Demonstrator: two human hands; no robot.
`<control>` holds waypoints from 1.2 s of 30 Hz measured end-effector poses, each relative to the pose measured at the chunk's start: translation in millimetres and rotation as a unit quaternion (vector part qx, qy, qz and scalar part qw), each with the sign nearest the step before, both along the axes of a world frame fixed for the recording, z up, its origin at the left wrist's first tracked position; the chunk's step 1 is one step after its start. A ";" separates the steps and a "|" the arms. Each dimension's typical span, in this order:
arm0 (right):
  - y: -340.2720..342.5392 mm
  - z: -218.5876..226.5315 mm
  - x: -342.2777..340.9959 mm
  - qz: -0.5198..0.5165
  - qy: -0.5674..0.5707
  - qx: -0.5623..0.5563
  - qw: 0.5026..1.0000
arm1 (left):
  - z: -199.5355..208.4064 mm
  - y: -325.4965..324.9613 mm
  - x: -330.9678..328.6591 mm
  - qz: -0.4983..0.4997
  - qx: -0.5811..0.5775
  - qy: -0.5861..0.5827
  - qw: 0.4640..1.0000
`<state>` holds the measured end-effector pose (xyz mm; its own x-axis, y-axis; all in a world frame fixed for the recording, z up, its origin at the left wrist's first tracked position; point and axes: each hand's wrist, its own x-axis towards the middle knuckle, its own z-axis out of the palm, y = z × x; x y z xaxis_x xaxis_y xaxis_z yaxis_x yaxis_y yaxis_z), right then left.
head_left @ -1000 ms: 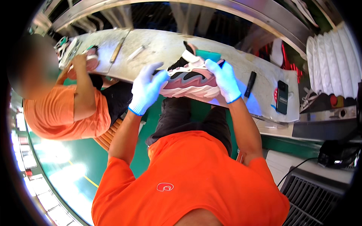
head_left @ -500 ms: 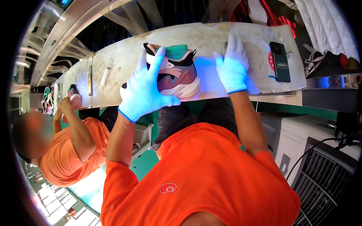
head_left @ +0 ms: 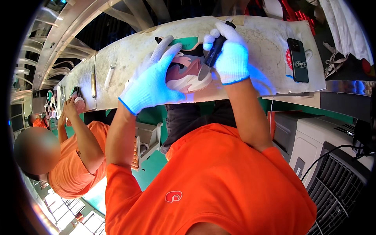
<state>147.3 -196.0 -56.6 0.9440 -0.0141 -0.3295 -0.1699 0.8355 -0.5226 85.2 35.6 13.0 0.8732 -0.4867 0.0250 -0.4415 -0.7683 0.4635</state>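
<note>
A pink, mauve and grey sneaker (head_left: 184,68) with a white sole and a green insert at its collar lies on the worktable. My left hand (head_left: 150,78), in a white knit glove lit blue, grips it from the left, with fingers over its upper and thumb along the sole. My right hand (head_left: 232,56), gloved alike, is closed around a slim black tool (head_left: 216,50). The tool slants down toward the sneaker's right end, its lower tip beside or touching the upper. I cannot tell the tool's exact kind. The sneaker's left end is hidden by my left hand.
The pale, stained worktable (head_left: 270,51) runs across the view. To the right lies a black phone (head_left: 298,60) near a red round label. A white stick-like item (head_left: 109,75) and a brass-coloured strip (head_left: 93,81) lie left. A co-worker (head_left: 80,156) handles another shoe (head_left: 78,102) at far left.
My right hand has picked up the black tool from the table and brought it left to the sneaker. My left hand stays on the sneaker, which has tilted slightly.
</note>
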 end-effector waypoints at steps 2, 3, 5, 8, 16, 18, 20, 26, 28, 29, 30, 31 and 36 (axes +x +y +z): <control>8.5 -2.0 3.9 -0.010 0.000 -0.014 1.000 | -0.1 3.2 11.6 -0.017 0.015 0.031 0.999; 11.9 -2.5 6.8 -0.019 0.010 -0.008 1.000 | -0.4 4.3 16.9 -0.027 0.024 0.046 0.998; 13.4 -4.3 17.3 -0.045 0.050 -0.024 0.997 | -0.2 3.6 21.8 -0.026 0.043 0.055 0.997; 14.8 -9.4 26.7 -0.060 0.063 -0.037 0.996 | 0.1 0.4 23.9 -0.033 0.071 0.046 0.996; 26.5 -13.2 27.8 -0.065 0.038 -0.046 0.996 | 3.5 -25.0 8.7 0.020 0.163 0.020 0.986; 28.4 -13.5 23.5 -0.063 0.027 -0.043 0.997 | 6.2 -28.6 12.8 0.022 0.169 0.028 0.985; 28.3 -14.5 22.2 -0.049 0.035 -0.019 0.998 | 3.4 -29.2 13.4 0.028 0.149 0.030 0.988; 9.6 -35.4 23.7 0.084 0.062 0.182 0.978 | 2.4 -27.3 22.8 0.015 0.083 0.043 0.995; 17.5 -15.9 25.8 0.000 0.069 0.064 0.996 | 5.0 -27.9 27.0 0.016 0.074 0.048 0.996; 18.8 -10.7 27.5 -0.033 0.057 0.019 0.998 | 6.1 -29.2 27.1 0.019 0.077 0.044 0.996; 20.3 -7.5 28.0 -0.067 0.045 -0.029 0.996 | 5.9 -30.3 26.2 0.021 0.077 0.042 0.996; 23.7 -5.2 28.1 -0.078 0.036 -0.058 0.995 | 4.8 -30.6 24.7 0.021 0.084 0.035 0.996; 31.1 1.1 23.3 -0.034 0.046 -0.036 0.998 | 5.1 -32.4 24.6 0.005 0.096 0.018 0.995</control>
